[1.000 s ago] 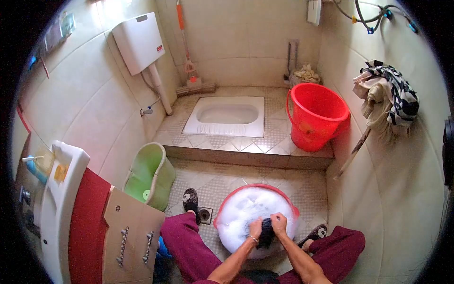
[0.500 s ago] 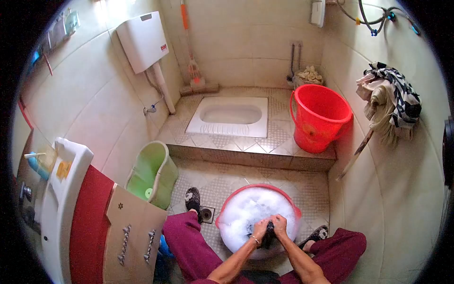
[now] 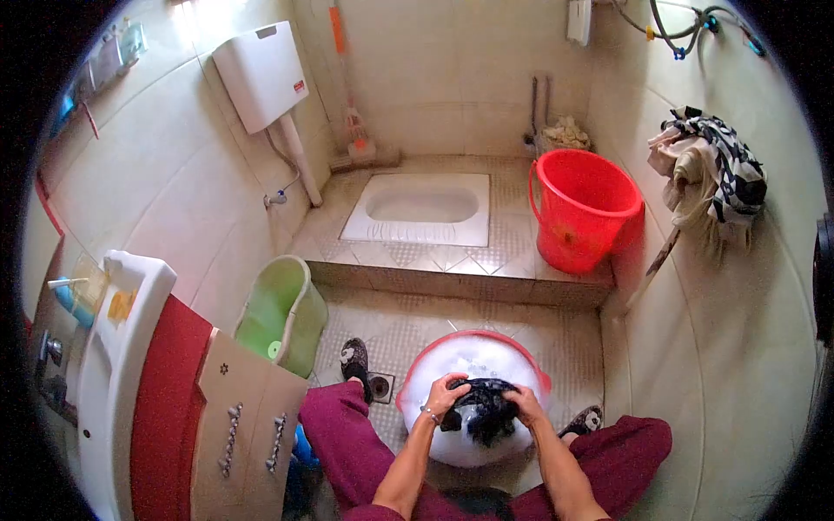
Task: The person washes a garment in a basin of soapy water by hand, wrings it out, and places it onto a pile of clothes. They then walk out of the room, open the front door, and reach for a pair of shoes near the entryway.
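Left hand (image 3: pixel 444 396) and right hand (image 3: pixel 526 405) grasp a black cloth (image 3: pixel 489 411) above white suds (image 3: pixel 434 360), between the side edges of a red basin (image 3: pixel 545 382).

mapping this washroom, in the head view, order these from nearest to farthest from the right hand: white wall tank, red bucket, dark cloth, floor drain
1. Dark cloth: in the right hand's grasp
2. Floor drain: off to the left, on the lower floor
3. Red bucket: ahead and to the right, on the raised step
4. White wall tank: far left, up on the wall
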